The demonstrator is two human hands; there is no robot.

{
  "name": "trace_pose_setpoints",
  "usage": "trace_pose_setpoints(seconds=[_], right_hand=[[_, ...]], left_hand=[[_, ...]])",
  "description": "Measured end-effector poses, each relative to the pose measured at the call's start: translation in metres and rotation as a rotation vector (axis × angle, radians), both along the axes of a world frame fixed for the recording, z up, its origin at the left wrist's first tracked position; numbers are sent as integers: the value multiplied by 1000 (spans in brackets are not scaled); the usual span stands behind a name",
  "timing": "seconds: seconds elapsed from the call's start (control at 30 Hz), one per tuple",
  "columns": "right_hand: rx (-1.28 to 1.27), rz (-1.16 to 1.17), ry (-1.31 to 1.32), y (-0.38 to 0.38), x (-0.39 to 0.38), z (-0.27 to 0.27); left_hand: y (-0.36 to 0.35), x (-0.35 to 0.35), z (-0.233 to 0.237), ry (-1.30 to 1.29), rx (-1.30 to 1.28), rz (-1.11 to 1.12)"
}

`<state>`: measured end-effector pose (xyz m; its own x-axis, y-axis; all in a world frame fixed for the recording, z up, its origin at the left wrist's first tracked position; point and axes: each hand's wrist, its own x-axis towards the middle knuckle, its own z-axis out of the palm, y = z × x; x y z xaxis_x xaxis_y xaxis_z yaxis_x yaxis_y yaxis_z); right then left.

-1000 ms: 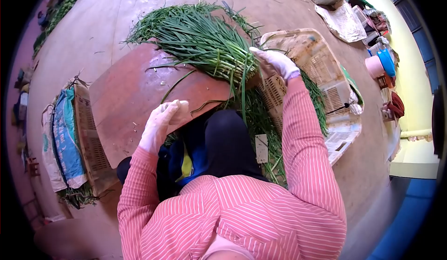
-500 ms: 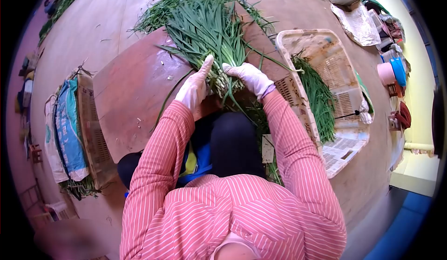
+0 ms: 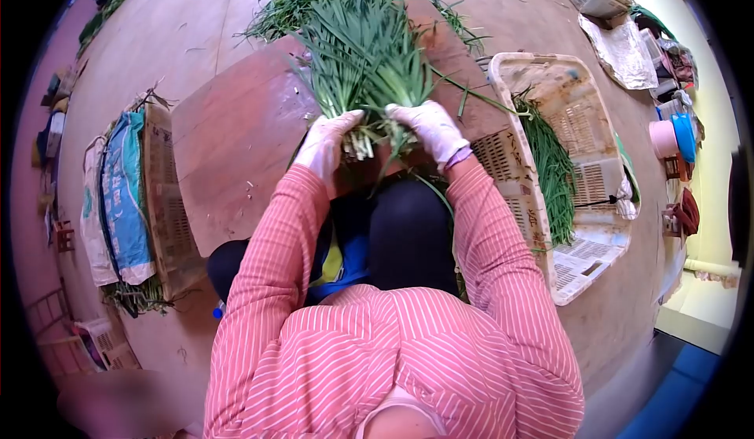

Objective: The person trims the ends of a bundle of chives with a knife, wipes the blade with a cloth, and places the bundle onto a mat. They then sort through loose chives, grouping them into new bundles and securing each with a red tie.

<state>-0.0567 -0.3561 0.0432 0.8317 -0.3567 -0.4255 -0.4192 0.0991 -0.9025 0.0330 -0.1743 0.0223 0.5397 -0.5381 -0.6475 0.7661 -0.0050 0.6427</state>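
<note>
A big bunch of long green leafy stalks [image 3: 357, 46] lies over the far part of a reddish-brown board [image 3: 228, 140], its pale root ends toward me. Around the left part of the root ends my left hand [image 3: 328, 142], in a white glove, is closed. My right hand [image 3: 432, 131], also gloved, grips the right part of the bunch near its base. Between the two hands the stalks part into two portions. Some loose stalks hang down below the hands over my dark-clothed knee.
On the right stands a dirty white plastic crate [image 3: 577, 133] holding green stalks [image 3: 547, 172]. To the left is another crate [image 3: 169, 195] with a blue and white sack [image 3: 126, 195] against it. More loose greens [image 3: 275, 15] lie beyond the board.
My hands have moved slightly apart and a little lower, and the bunch has split into two portions at its base. The whole view has shifted a little.
</note>
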Motion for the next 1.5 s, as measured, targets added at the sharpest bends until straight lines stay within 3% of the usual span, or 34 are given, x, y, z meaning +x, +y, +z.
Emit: trace_pose_setpoints(seconds=[0.03,0.07,0.17,0.23,0.27,0.33,0.4,0.5,0.63,0.7,0.8,0.97,1.0,1.07,1.23,1.33,1.37,1.43,1.47,1.5], right_hand=[[56,-63,20,-32,1,-37],[81,-61,3,-37,-4,-28],[-89,-52,4,-59,-2,-37],[-357,93,177,-74,-1,-46],[-358,98,175,-66,-1,-35],[-1186,-124,218,-37,-9,4],[-1504,-73,131,-9,-6,16],[-1630,147,197,17,17,18],[-1602,358,357,22,48,-2],[-1554,353,414,26,57,-4],[-1569,324,444,20,64,-17],[-1539,218,489,2,68,-17],[-1536,192,482,-2,70,-20],[-1495,167,519,-5,75,-18],[-1484,129,492,-4,79,-18],[-1617,237,509,10,82,-6],[-1661,254,335,20,79,-4],[-1526,276,29,60,69,5],[-1147,377,-227,77,63,7],[-808,607,-122,89,62,-22]], left_hand=[[16,25,-31,-112,-85,37],[33,24,-12,-164,-19,-22],[52,45,-23,-203,-50,-64],[55,46,-19,-155,-48,-62],[55,46,-18,-104,-49,-66],[55,42,-18,-88,-80,-35],[51,35,-11,-50,-144,-22],[39,26,-17,7,-247,27],[20,-1,5,84,-314,137],[11,-7,9,76,-285,163],[22,-11,7,90,-256,14],[94,-38,42,66,-115,43],[127,-37,29,45,-224,-20],[166,-52,58,-42,-288,81],[223,-53,68,-132,-381,326],[195,-46,59,-153,-232,489],[186,-44,46,-141,-221,501],[166,-40,6,-87,-210,505],[156,-42,-10,-45,-206,497],[146,-49,-16,-40,-163,478]])
